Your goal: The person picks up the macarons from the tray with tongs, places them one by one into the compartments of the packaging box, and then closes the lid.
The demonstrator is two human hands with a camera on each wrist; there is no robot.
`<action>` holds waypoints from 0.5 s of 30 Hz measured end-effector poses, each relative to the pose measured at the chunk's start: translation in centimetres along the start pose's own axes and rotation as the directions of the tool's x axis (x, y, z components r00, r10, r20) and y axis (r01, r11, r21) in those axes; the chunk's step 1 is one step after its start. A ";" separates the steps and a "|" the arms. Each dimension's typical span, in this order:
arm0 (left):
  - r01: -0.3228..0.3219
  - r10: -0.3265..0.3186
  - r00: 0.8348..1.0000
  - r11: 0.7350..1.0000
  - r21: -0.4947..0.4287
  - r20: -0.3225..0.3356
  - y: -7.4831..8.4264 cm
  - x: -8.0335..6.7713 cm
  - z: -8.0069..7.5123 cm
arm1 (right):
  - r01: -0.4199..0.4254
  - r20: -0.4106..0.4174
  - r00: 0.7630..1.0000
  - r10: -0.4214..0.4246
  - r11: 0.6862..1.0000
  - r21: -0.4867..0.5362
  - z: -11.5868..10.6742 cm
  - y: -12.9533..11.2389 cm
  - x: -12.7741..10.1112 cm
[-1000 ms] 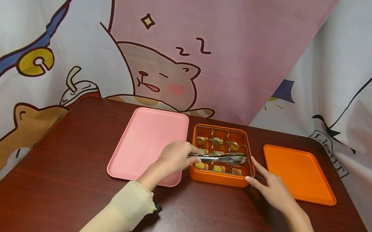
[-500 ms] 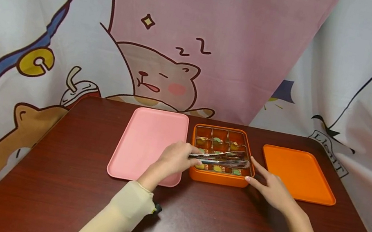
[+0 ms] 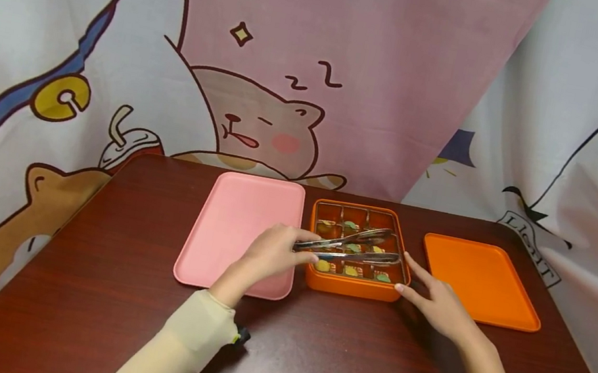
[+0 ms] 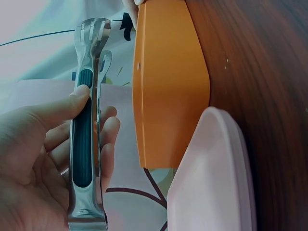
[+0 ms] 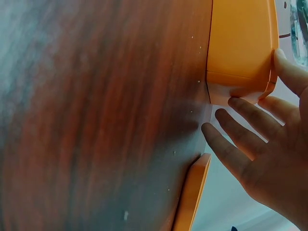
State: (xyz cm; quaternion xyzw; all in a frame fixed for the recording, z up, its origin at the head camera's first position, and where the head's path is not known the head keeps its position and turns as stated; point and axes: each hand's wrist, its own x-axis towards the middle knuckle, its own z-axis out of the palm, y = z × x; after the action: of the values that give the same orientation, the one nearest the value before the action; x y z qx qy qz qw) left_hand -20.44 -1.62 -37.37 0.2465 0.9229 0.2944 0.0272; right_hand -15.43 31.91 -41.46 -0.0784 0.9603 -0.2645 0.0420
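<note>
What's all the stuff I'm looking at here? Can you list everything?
Table: one, dark red-brown wood grain, under everything.
Pink tray: one, left of the box.
Orange box: one, divided into compartments, centre.
Small pieces: several, green and yellow, in the compartments; count unclear.
Orange tray: one, right of the box.
Tongs: one pair, metal with dark grip, over the box.
Cartoon curtain: backdrop, pink and white.
Left hand: grips the tongs.
Right hand: fingers straight, touching the box's right corner.
</note>
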 end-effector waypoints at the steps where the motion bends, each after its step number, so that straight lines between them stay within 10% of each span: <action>1: 0.003 -0.003 1.000 1.000 -0.004 -0.003 -0.1 -0.1 -0.1 | 0.001 0.000 1.000 -0.001 1.000 -0.001 0.0 0.0 0.0; 15: 0.021 -0.026 0.994 0.998 -0.052 -0.102 -2.5 -1.6 -1.8 | 0.004 -0.001 1.000 -0.004 1.000 0.003 0.0 0.2 0.0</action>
State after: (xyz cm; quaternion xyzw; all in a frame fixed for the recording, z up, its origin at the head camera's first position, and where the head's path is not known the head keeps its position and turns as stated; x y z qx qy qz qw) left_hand -20.49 -5.14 -37.42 0.2194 0.9181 0.3298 -0.0102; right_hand -15.50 32.11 -41.58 -0.0800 0.9597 -0.2662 0.0413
